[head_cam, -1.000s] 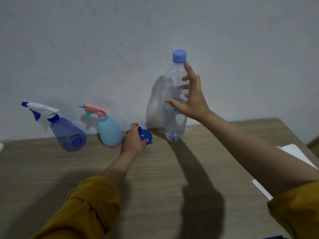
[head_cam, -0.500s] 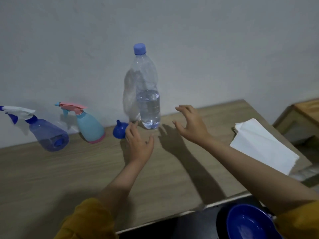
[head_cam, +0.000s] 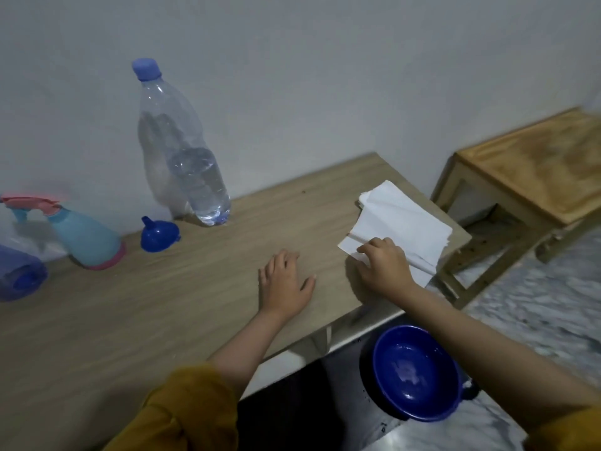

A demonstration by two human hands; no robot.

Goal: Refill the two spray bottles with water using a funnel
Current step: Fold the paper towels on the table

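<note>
A tall clear water bottle [head_cam: 188,164] with a blue cap stands capped near the wall, partly full. A small blue funnel [head_cam: 158,236] lies on its side left of it. A light-blue spray bottle [head_cam: 86,237] with a pink trigger stands further left, and a purple spray bottle [head_cam: 19,275] is cut off by the left edge. My left hand [head_cam: 286,283] rests flat on the wooden table [head_cam: 130,320], fingers spread, holding nothing. My right hand [head_cam: 385,266] pinches the near corner of a stack of white paper towels [head_cam: 400,222] at the table's right end.
A blue bowl [head_cam: 416,372] sits below the table's front edge on a dark surface. A low wooden stool [head_cam: 533,167] stands to the right, beyond the table. The floor at right is grey and patterned.
The view has swung right and down. My right hand left the water bottle and moved right onto the paper towels. My left hand let go of the funnel and settled flat on the table.
</note>
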